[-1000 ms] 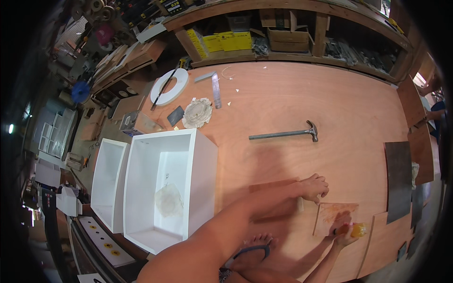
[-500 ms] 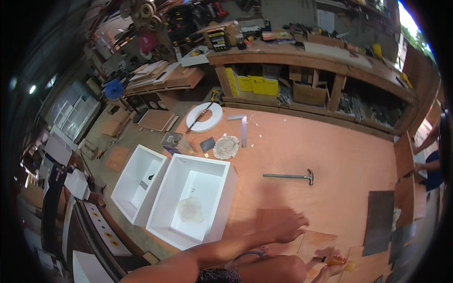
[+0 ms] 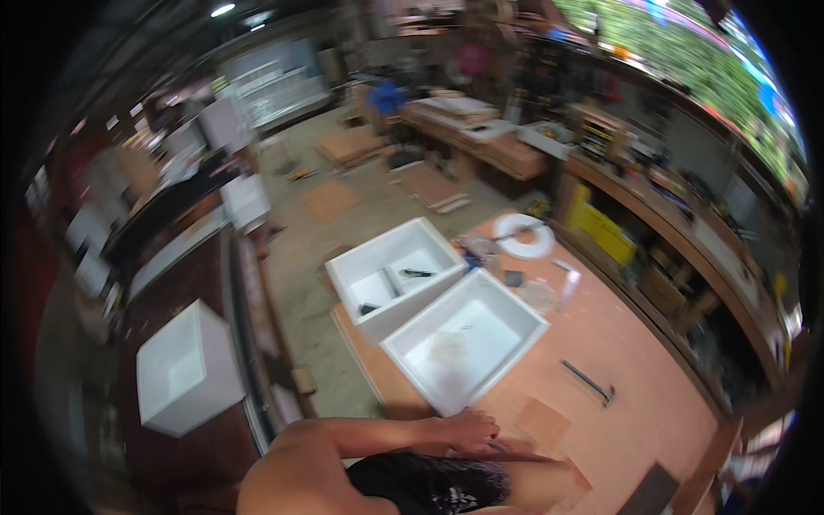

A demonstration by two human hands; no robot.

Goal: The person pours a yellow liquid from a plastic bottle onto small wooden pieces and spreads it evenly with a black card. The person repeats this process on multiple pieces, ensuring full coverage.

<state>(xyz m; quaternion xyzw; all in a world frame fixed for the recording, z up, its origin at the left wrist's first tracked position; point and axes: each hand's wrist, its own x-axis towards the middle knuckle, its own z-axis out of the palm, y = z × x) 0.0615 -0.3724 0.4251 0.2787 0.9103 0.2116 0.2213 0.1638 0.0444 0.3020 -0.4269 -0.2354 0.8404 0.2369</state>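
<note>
My left hand (image 3: 472, 430) is at the bottom centre, beside my bent leg and just below the near corner of a white open box (image 3: 410, 375). Its fingers look bent downward, but blur hides whether they hold anything; I cannot tell whether hand and box touch. My right hand is out of view. A pale crumpled cloth or sheet (image 3: 448, 348) lies inside that box. Against its left side stands a second white box (image 3: 365, 324), with a few small dark items in it. A hammer (image 3: 589, 383) rests on the orange-brown board to the right.
On the board (image 3: 635, 352) lie a white ring (image 3: 539, 244), a crumpled pale lump (image 3: 538, 297), a metal square (image 3: 568, 287) and a dark sheet (image 3: 650, 491). Another white box (image 3: 190, 371) stands at left on a dark surface. A cluttered workbench (image 3: 661, 202) runs along the right.
The view has swung left, bringing in the white box at left. My right hand, which held an orange-handled item, has left the picture. My left hand is now nearer the larger box's corner.
</note>
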